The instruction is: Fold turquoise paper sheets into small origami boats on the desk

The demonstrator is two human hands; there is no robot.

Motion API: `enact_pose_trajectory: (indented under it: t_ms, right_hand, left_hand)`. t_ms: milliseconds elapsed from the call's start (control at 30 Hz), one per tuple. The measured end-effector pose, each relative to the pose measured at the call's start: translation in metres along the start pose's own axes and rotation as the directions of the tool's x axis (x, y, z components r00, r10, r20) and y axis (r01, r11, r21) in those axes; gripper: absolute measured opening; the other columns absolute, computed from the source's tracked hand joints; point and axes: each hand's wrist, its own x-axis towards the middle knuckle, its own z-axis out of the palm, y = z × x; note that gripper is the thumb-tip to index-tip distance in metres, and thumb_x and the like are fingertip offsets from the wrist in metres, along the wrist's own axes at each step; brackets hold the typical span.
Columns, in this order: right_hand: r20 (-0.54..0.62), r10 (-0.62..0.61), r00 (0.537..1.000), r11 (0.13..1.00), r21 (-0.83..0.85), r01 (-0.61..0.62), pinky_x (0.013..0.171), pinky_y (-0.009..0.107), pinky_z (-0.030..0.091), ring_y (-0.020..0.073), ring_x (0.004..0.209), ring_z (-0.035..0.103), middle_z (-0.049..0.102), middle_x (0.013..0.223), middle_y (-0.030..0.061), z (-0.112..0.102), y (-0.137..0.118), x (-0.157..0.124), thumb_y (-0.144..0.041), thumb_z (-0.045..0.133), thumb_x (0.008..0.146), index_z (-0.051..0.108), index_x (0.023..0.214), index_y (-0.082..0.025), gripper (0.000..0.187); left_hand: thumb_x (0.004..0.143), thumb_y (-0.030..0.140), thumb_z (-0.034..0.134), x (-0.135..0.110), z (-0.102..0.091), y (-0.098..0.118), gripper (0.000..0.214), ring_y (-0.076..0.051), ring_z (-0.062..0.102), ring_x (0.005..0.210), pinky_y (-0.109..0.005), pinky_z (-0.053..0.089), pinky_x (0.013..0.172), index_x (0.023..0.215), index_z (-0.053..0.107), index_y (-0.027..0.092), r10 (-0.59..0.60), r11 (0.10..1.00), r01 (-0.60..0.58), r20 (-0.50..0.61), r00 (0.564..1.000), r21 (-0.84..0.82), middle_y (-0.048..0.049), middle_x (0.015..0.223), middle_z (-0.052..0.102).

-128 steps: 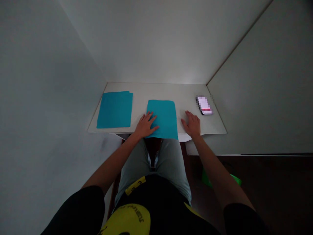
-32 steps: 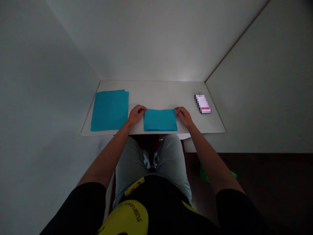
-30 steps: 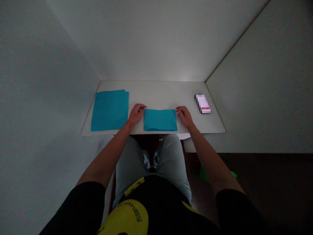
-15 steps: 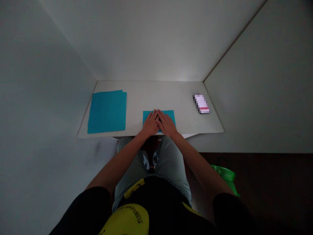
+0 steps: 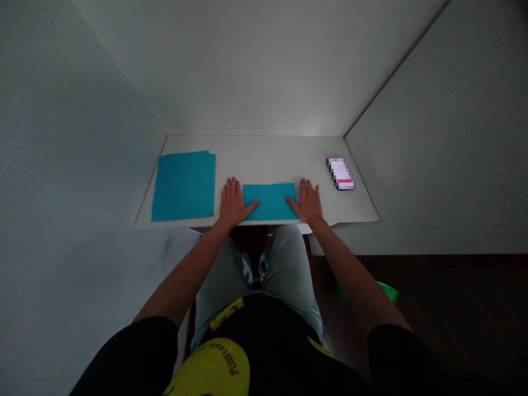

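A small teal rectangle of paper (image 5: 271,202) lies flat near the front edge of the white desk (image 5: 268,157). It looks folded, though the layers cannot be made out. My left hand (image 5: 234,203) rests flat at its left side, fingers on the desk and the thumb stretched over the paper. At the right side my right hand (image 5: 308,201) lies open in the same way, its thumb on the paper. Further left is a stack of larger teal sheets (image 5: 183,186), not quite lined up at the top.
A phone (image 5: 340,174) with a blurred, lit screen lies on the right of the desk. White walls (image 5: 256,66) enclose the desk at the back and sides. Below right, a green container (image 5: 388,291) stands on the dark floor, partly behind my right forearm.
My hands have moved apart from the middle of the small paper to its left and right sides. More of the paper shows now. The stack and the phone stay in place.
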Motion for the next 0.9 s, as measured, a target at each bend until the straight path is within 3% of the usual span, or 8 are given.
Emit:
enact_pose_trajectory:
  t_ms: [133,233,367,467,567,667,733,900]
  right_hand:
    - [-0.035,-0.037,0.999,0.999,0.018,0.038,0.138,0.072,0.005,0.0444,0.164,0.04,0.046,0.173,0.0264,-0.003,-0.003,-0.003,-0.083,0.051,0.1,0.031,0.174,-0.008,0.107]
    - [0.004,-0.098,0.995,0.994,0.039,0.098,0.139,0.067,0.016,0.0414,0.154,0.054,0.053,0.169,0.0236,-0.007,-0.005,-0.002,-0.076,0.056,0.101,0.031,0.175,-0.011,0.101]
    - [0.085,-0.202,0.976,0.978,0.065,0.197,0.136,0.06,0.03,0.036,0.147,0.062,0.062,0.162,0.0189,-0.012,-0.014,-0.002,-0.052,0.053,0.109,0.029,0.176,-0.014,0.081]
    - [0.178,-0.307,0.935,0.952,0.064,0.3,0.135,0.056,0.034,0.0313,0.156,0.055,0.058,0.167,0.0141,-0.01,-0.028,-0.011,-0.036,0.043,0.112,0.041,0.172,-0.018,0.063]
    - [0.249,-0.37,0.895,0.928,0.056,0.368,0.138,0.059,0.03,0.0339,0.166,0.039,0.044,0.176,0.017,-0.001,-0.043,-0.027,-0.044,0.045,0.112,0.047,0.169,-0.015,0.064]
    - [0.254,-0.345,0.904,0.938,0.047,0.345,0.14,0.062,0.023,0.0371,0.172,0.025,0.03,0.181,0.0231,0.011,-0.051,-0.04,-0.054,0.045,0.111,0.037,0.173,-0.006,0.078]
    - [0.267,-0.338,0.902,0.94,0.057,0.336,0.141,0.061,0.021,0.0357,0.173,0.023,0.027,0.182,0.0231,0.017,-0.052,-0.04,-0.052,0.042,0.112,0.034,0.174,-0.006,0.078]
    - [0.317,-0.31,0.896,0.949,0.054,0.31,0.142,0.059,0.017,0.0339,0.173,0.021,0.027,0.183,0.0228,0.028,-0.056,-0.003,-0.047,0.043,0.111,0.034,0.174,-0.005,0.076]
  left_hand:
    - [0.095,0.077,0.06,-0.002,0.0,0.001,0.104,-0.045,0.022,0.171,-0.062,0.014,0.139,0.169,0.04,0.007,0.012,1.0,-0.013,-0.031,0.999,-0.017,-0.0271,0.178,0.036]
    - [0.094,0.072,0.067,0.0,-0.002,0.002,0.095,-0.044,0.03,0.168,-0.063,0.018,0.138,0.165,0.047,0.012,0.032,0.999,-0.034,-0.04,0.999,-0.041,-0.0245,0.173,0.046]
    - [0.103,0.047,0.062,-0.001,-0.005,0.005,0.062,-0.034,0.045,0.162,-0.056,0.031,0.136,0.157,0.057,0.017,0.172,0.981,-0.169,0.029,0.985,-0.093,-0.0186,0.167,0.057]
    - [0.107,0.026,0.046,-0.012,-0.003,0.012,0.051,-0.025,0.046,0.163,-0.05,0.032,0.137,0.155,0.062,0.021,0.36,0.932,-0.347,0.161,0.919,-0.104,-0.0107,0.17,0.055]
    - [0.109,0.034,0.047,-0.028,0.001,0.02,0.061,-0.028,0.031,0.17,-0.052,0.021,0.141,0.167,0.049,0.016,0.447,0.893,-0.448,0.211,0.87,-0.044,-0.0134,0.179,0.04]
    - [0.11,0.05,0.047,-0.037,0.003,0.025,0.073,-0.031,0.021,0.173,-0.054,0.014,0.143,0.172,0.04,0.012,0.451,0.887,-0.462,0.207,0.868,0.009,-0.0173,0.182,0.03]
    - [0.111,0.049,0.042,-0.033,0.004,0.029,0.07,-0.03,0.022,0.173,-0.053,0.013,0.143,0.17,0.043,0.011,0.428,0.896,-0.443,0.215,0.878,0.024,-0.0171,0.182,0.031]
    - [0.109,0.037,0.04,0.008,0.011,0.039,0.069,-0.03,0.024,0.173,-0.052,0.014,0.143,0.171,0.04,0.007,0.347,0.928,-0.37,0.248,0.905,0.05,-0.0183,0.182,0.031]
